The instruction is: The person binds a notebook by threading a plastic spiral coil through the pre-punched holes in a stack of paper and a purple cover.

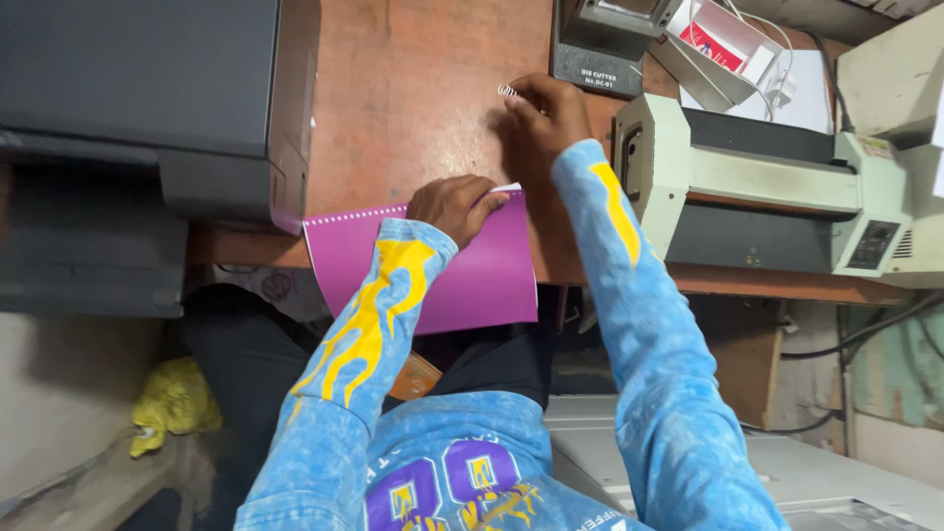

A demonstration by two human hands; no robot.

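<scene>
The left hand [454, 205] is being pressed, knuckles up and fingers curled, onto the upper edge of a purple punched cover sheet [462, 275], which is being held flat at the front edge of the reddish-brown wooden worktop [413, 98], partly overhanging it. The right hand [546, 110] is being stretched further across the worktop, its fingers pinched closed on a small white spiral binding coil [507, 90] (only its end is showing). Both arms are being shown in blue sleeves with yellow flames. A pale green laminating machine [757, 187] is sitting just right of the right hand, and a dark grey printer [147, 98] is standing to the left.
</scene>
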